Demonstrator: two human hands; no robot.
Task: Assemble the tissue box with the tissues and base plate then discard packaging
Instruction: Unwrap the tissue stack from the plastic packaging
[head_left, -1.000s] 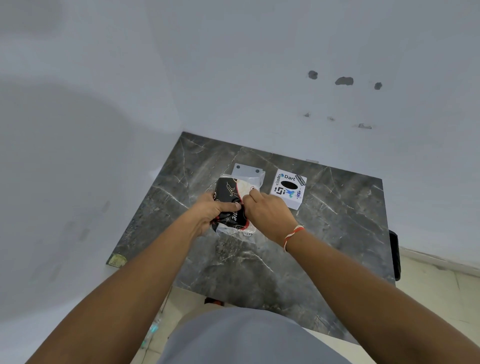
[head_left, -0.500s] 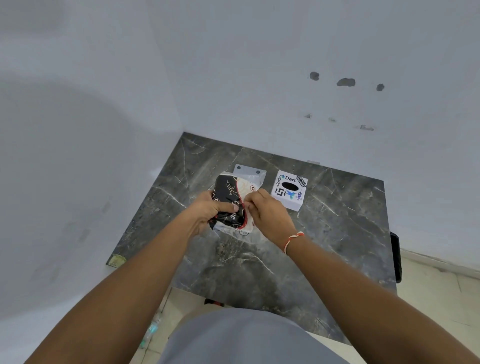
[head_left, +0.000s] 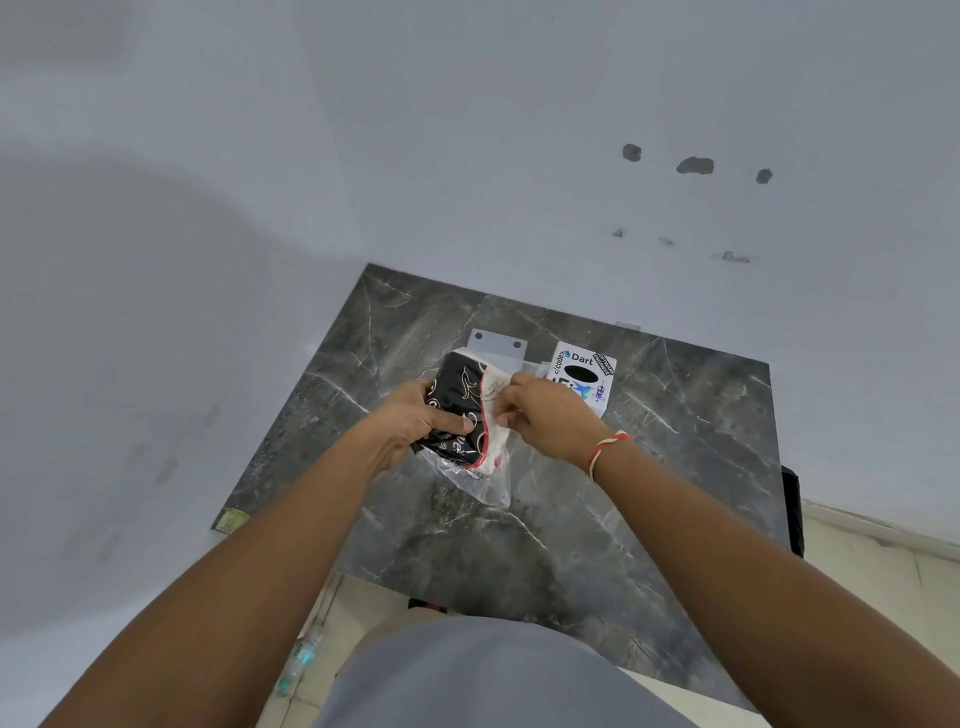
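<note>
the left hand (head_left: 415, 421) clamps the black-and-red printed plastic tissue pack (head_left: 457, 410) above the dark marble worktop (head_left: 649, 467); the right hand (head_left: 540, 410) pinches its clear wrapper. unwrapping seems underway; next, free the tissues for the white stickered tissue box (head_left: 584, 376) beside the white flat base plate (head_left: 497, 343).

A dark grey marble-patterned table (head_left: 597, 519) with pale veins stands pushed into a corner of white walls. Lying flat on it near the far edge is a pale grey base plate (head_left: 496, 340) with two dark holes — partly hidden by what is held in front of it. Just to its right sits a white tissue box (head_left: 584, 374), stickered, with a black oval opening on top.
</note>
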